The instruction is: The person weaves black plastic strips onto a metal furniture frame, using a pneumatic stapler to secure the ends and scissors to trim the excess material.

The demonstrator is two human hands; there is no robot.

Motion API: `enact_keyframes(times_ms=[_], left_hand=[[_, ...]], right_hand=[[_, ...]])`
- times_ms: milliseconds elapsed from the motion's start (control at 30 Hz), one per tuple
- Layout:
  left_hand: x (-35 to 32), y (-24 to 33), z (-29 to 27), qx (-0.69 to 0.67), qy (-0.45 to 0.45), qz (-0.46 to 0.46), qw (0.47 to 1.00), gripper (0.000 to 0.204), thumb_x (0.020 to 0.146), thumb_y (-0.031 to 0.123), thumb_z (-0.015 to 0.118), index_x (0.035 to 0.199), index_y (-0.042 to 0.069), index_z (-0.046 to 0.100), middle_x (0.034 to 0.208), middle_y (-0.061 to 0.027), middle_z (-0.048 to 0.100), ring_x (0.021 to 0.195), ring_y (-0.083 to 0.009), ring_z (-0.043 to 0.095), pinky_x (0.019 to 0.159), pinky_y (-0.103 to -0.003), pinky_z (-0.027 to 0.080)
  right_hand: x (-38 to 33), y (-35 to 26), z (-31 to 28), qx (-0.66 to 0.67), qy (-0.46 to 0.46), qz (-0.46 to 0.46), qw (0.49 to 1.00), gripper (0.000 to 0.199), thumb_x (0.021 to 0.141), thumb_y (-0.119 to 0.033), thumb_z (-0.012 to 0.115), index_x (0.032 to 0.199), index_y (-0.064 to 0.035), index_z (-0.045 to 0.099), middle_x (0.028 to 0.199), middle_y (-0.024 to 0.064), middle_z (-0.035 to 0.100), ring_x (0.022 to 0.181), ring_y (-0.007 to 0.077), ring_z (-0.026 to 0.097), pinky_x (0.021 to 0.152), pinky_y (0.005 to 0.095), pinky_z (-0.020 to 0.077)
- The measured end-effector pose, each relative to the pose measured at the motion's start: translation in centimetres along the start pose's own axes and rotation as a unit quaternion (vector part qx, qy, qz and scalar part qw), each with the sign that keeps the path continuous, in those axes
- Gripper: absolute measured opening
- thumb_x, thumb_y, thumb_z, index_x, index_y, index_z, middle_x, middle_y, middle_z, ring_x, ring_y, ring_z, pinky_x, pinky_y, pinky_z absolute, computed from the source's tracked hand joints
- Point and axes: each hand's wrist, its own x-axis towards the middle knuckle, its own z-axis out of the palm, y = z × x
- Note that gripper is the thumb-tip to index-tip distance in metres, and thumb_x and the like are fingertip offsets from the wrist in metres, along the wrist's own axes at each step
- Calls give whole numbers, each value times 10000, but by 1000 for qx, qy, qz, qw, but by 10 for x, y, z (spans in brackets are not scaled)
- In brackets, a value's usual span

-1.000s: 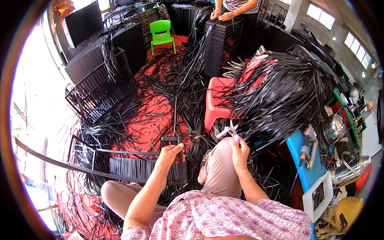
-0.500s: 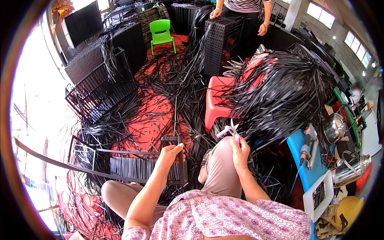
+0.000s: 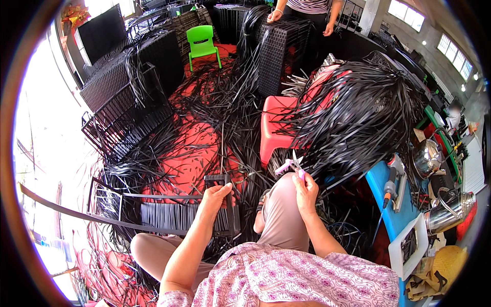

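Note:
My left hand [image 3: 217,198] is closed on the right-hand end of a black frame [image 3: 236,217], its thumb and fingers near the upper corner. Grey-black strips [image 3: 174,217] fill part of this frame in a close row, and a long flat black strip [image 3: 97,215] sweeps out from it to the left. In my right hand [image 3: 306,193], above my raised knee, is a pair of small scissors [image 3: 292,163] with pink-purple handles. Their blades point up and away, slightly apart. Some finger contacts are hidden behind the hands.
A red stool [image 3: 276,115] stands ahead, beside a big heap of black strips [image 3: 363,117]. Loose strips litter the red floor [image 3: 192,146]. At right, a blue surface [image 3: 386,204] bears a power drill [image 3: 393,179]. Beyond, a person [image 3: 307,10] stands at a woven black panel [image 3: 272,61].
The view shifts slightly. My left hand stays on the frame and my right hand still holds the scissors, both almost in place. The standing person's lowered hand moves a little.

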Motion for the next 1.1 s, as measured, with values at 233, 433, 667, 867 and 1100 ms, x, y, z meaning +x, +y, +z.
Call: enact_keyframes(times_ms=[233, 433, 667, 867, 1100], left_hand=[[-2, 2, 2, -15, 11, -8, 1000, 363, 898, 362, 657, 903, 0, 650, 736, -74, 667, 593, -163, 656, 548, -263, 524], [1, -3, 0, -17, 9, -6, 1000, 376, 895, 369, 660, 905, -7, 649, 744, -74, 665, 597, -171, 660, 557, -278, 550], [2, -4, 0, -13, 18, -9, 1000, 346, 900, 369, 652, 847, 27, 649, 700, -59, 660, 582, -160, 650, 534, -263, 517], [-1, -1, 1, -12, 11, -11, 1000, 349, 898, 366, 654, 840, 23, 647, 697, -65, 660, 580, -162, 650, 534, -266, 522], [-2, 2, 3, -4, 16, -9, 1000, 347, 904, 367, 645, 839, 25, 649, 695, -64, 661, 575, -159, 647, 528, -262, 512]], right_hand=[[0, -4, -1, -1, 2, 4, 1000, 194, 879, -179, 657, 930, 8, 642, 729, -25, 545, 702, 54, 459, 638, 233, 412], [1, 1, -2, 15, 4, -2, 1000, 215, 890, -192, 659, 986, 0, 652, 728, -54, 503, 673, 41, 414, 605, 219, 363], [0, 3, -4, 23, -4, 16, 1000, 214, 894, -191, 656, 976, 6, 640, 738, -42, 517, 701, 50, 433, 639, 224, 398], [1, 4, -4, 24, -5, 11, 1000, 218, 892, -191, 659, 979, 8, 645, 755, -41, 536, 714, 52, 445, 654, 225, 408], [3, 13, -3, 37, 1, -8, 999, 215, 900, -153, 657, 1064, -15, 669, 710, -109, 417, 604, 5, 327, 526, 183, 270]])
